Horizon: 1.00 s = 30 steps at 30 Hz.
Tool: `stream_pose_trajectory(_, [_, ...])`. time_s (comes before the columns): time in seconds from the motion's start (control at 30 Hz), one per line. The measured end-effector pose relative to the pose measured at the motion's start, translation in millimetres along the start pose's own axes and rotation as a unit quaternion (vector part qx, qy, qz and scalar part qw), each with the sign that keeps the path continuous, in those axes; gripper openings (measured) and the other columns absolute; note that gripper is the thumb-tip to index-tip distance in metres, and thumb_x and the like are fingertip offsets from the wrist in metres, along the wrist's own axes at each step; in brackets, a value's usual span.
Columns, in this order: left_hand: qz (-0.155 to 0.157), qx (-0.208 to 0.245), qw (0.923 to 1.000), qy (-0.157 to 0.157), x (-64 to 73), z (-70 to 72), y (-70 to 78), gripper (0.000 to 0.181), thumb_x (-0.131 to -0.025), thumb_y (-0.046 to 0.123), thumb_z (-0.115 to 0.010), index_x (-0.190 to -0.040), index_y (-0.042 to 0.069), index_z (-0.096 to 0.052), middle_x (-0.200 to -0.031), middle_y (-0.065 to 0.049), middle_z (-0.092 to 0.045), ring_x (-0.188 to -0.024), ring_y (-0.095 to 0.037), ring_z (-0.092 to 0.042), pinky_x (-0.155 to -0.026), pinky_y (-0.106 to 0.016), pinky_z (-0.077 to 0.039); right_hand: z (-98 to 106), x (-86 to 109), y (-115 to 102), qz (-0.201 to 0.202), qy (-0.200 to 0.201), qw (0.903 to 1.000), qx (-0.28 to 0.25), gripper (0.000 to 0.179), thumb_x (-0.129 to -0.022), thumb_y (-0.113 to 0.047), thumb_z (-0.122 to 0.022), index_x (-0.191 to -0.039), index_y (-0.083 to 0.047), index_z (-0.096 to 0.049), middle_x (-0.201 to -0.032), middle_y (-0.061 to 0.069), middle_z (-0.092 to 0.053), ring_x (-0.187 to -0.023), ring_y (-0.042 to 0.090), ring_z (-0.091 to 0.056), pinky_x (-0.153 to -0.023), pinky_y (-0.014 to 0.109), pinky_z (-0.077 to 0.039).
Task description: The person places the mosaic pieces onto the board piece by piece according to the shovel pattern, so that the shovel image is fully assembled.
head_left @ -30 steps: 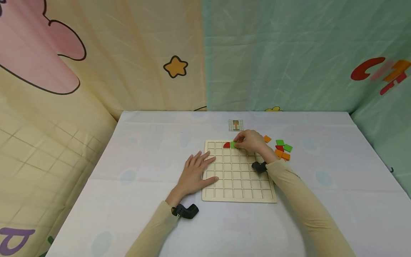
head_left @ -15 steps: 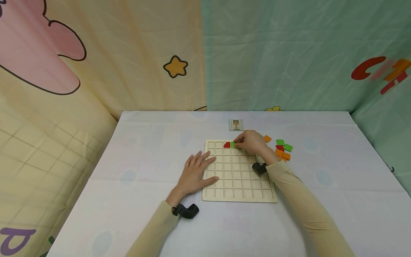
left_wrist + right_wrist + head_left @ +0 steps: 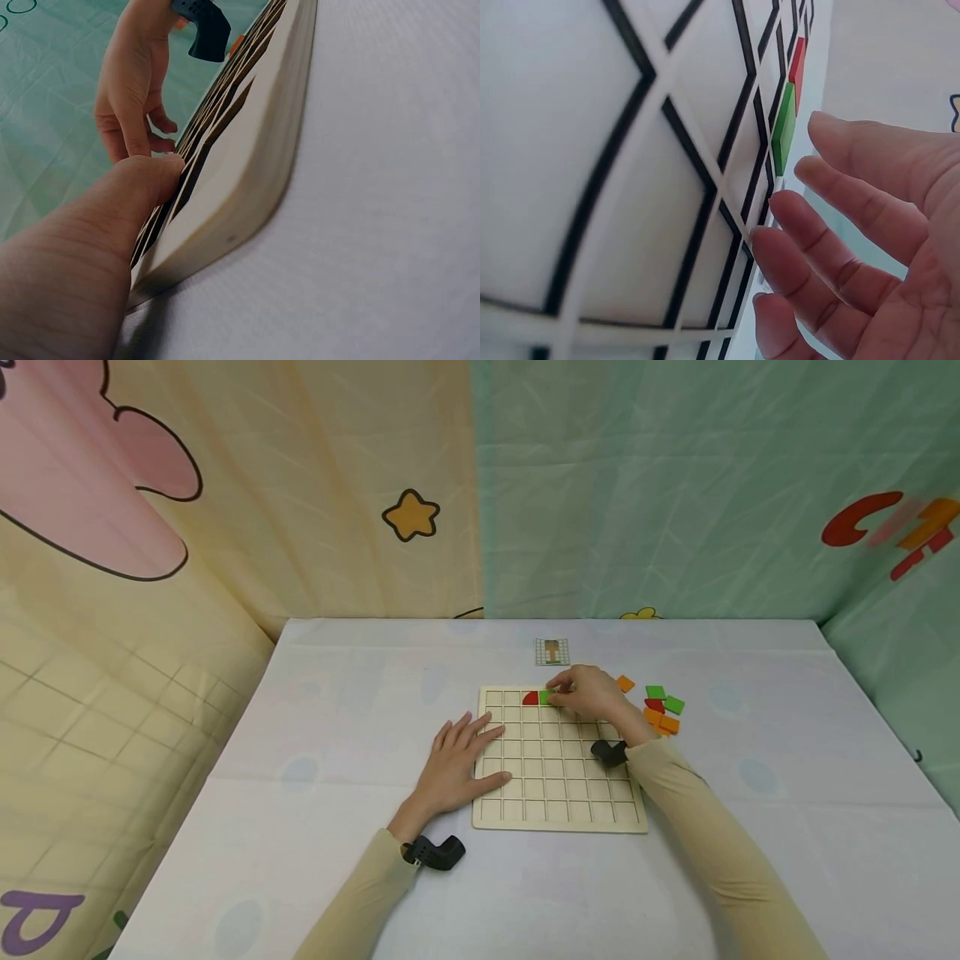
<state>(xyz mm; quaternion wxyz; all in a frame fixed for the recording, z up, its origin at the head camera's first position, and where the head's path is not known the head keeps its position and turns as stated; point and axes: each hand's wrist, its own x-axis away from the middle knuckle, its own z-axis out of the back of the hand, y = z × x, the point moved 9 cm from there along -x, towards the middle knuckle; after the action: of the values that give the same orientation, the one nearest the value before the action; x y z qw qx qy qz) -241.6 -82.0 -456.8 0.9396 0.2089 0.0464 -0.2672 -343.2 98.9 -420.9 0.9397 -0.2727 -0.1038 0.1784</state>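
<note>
A pale wooden grid board lies flat on the table. In its far row sit a red curved-edge tile and a green square tile, side by side. My left hand rests with spread fingers over the board's left edge, its thumb on the grid. At the far row, my right hand hovers with loosely bent fingers beside the green tile. In the right wrist view its thumb and index finger stand apart from each other, with nothing seen between them.
Loose orange tiles, green tiles and a red tile lie right of the board. A small card with a grid picture lies behind it. Printed curtains hang beyond the table's far edge.
Both hands keep almost the same places. The right wrist has shifted very slightly to the right; the red and green tiles stay in the far row.
</note>
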Motion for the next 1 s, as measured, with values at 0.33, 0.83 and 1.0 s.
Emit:
stream_pose_trajectory(0.33, [0.002,-0.002,1.0000,-0.005,0.0,0.2,0.4,0.070,-0.087,0.058,-0.054,-0.146,0.021,-0.040,-0.154,-0.003,-0.025,-0.141,-0.029,-0.012,-0.112,-0.044,-0.002,22,19.3,14,0.002,0.038,0.9983,-0.044,0.031,-0.092,-0.025,-0.064,-0.116,-0.005,-0.068,-0.101,0.010,-0.063,-0.077,0.022,-0.059,-0.061,0.035,-0.047])
stream_pose_trajectory(0.83, [0.005,-0.004,0.9999,-0.010,-0.6,-0.5,0.1,0.070,-0.088,0.057,-0.054,-0.146,0.021,-0.040,-0.154,-0.002,-0.024,-0.142,-0.028,-0.011,-0.112,-0.044,-0.002,61,59.3,58,-0.052,0.116,0.9914,-0.030,0.023,-0.090,-0.031,-0.066,-0.101,-0.010,-0.071,-0.094,0.006,-0.065,-0.078,0.024,-0.055,-0.061,0.035,-0.044])
stream_pose_trajectory(1.0, [0.007,-0.005,0.9999,-0.010,-0.6,-1.6,-1.1,0.070,-0.087,0.057,-0.055,-0.146,0.021,-0.040,-0.155,-0.001,-0.023,-0.142,-0.027,-0.011,-0.112,-0.044,-0.002,69,70.7,70,-0.072,0.126,0.9892,-0.018,0.028,-0.090,-0.034,-0.066,-0.101,-0.008,-0.070,-0.095,0.009,-0.065,-0.078,0.024,-0.057,-0.060,0.033,-0.044])
